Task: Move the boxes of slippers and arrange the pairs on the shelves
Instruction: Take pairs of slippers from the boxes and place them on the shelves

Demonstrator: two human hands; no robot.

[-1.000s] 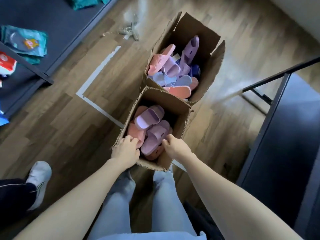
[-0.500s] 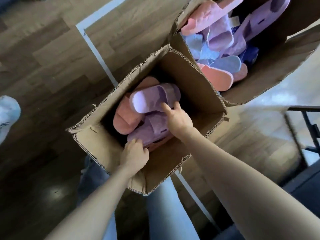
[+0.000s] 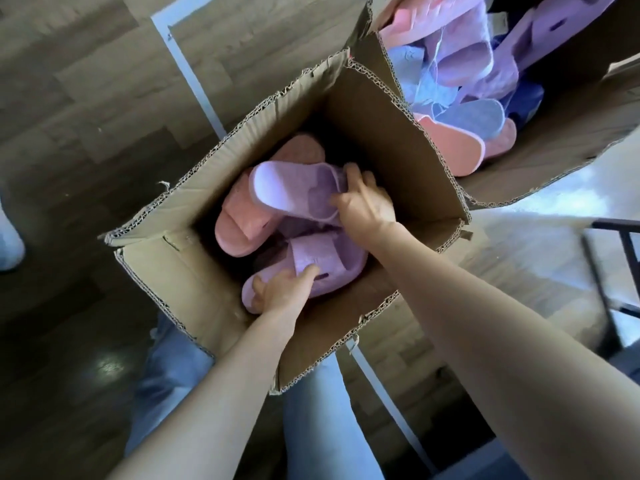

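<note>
Left hand (image 3: 282,294) grips the 6 o'clock lilac foam slipper (image 3: 327,259) inside the brown cardboard box (image 3: 391,150). Right hand (image 3: 369,207) grips the 12 o'clock lilac slipper (image 3: 284,188).

Wooden floor (image 3: 76,109), white tape (image 3: 189,74)

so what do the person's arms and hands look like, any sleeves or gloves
The left hand and right hand are bare: no gloves, rings, watch or bracelet show. Both forearms are bare too, no sleeve in view.
</note>
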